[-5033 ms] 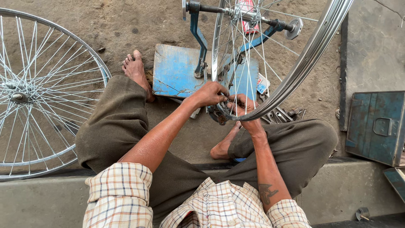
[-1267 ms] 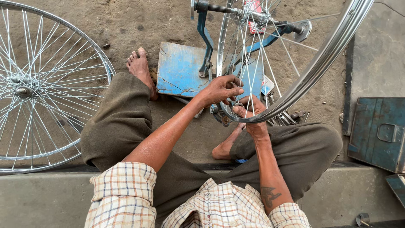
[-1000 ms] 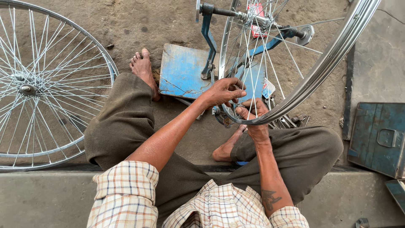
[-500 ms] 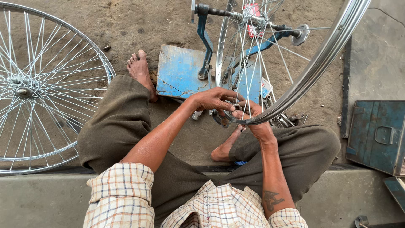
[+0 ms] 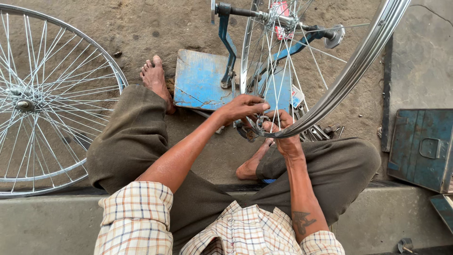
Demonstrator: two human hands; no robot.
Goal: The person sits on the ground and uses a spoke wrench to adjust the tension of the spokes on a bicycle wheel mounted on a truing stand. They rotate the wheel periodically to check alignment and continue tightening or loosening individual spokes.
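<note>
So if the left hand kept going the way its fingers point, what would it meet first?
The left hand points right, toward the right hand. It would probably meet that hand's fingers at the wheel rim first, though depth is hard to judge.

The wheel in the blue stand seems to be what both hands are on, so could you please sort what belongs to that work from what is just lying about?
In use:
left hand
right hand
wheel rim
spokes
blue stand
small round tool

Lying about:
second wheel
blue metal box
loose tools

Dusty dirt ground [image 5: 141, 28], concrete ledge [image 5: 47, 226], daylight
</note>
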